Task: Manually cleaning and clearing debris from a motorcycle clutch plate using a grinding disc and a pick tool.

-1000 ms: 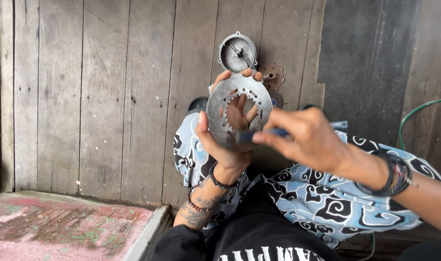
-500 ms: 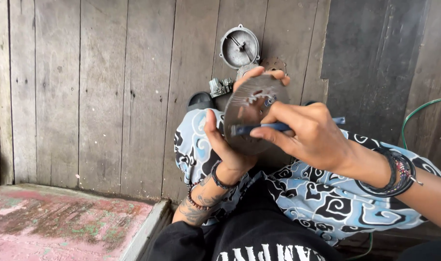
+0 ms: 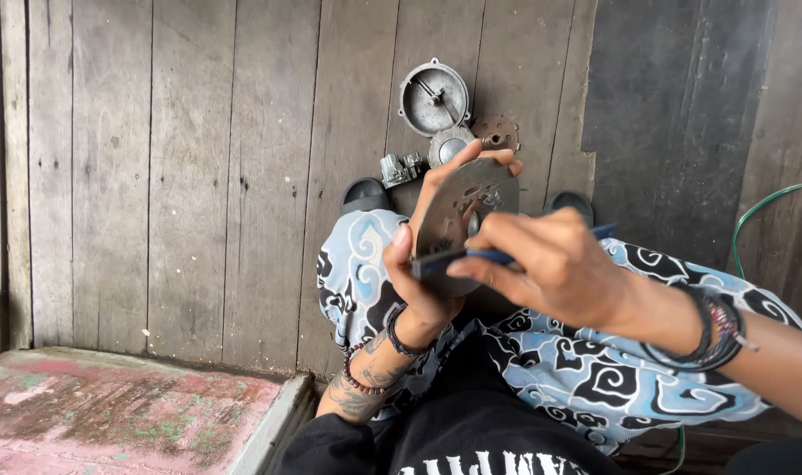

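Observation:
My left hand (image 3: 427,255) holds a round perforated metal plate (image 3: 458,211) edge-on, thumb on its lower rim and fingertips over the top. My right hand (image 3: 550,264) grips a dark blue-handled tool (image 3: 471,258) whose end lies against the plate's lower edge. Both hands hover above my knees, which are covered in blue and white patterned cloth (image 3: 585,369). Beaded bracelets circle both wrists.
On the wooden plank floor (image 3: 198,176) beyond my knees lie a round grey metal cover (image 3: 433,97), a smaller disc (image 3: 450,145), a rusty round part (image 3: 496,132) and a small metal assembly (image 3: 401,167). A green hose (image 3: 757,211) curves at right. A worn painted slab (image 3: 110,413) sits lower left.
The plate has turned from facing me to nearly edge-on. My right hand with the tool has dropped slightly toward the plate's lower edge. More parts on the floor now show.

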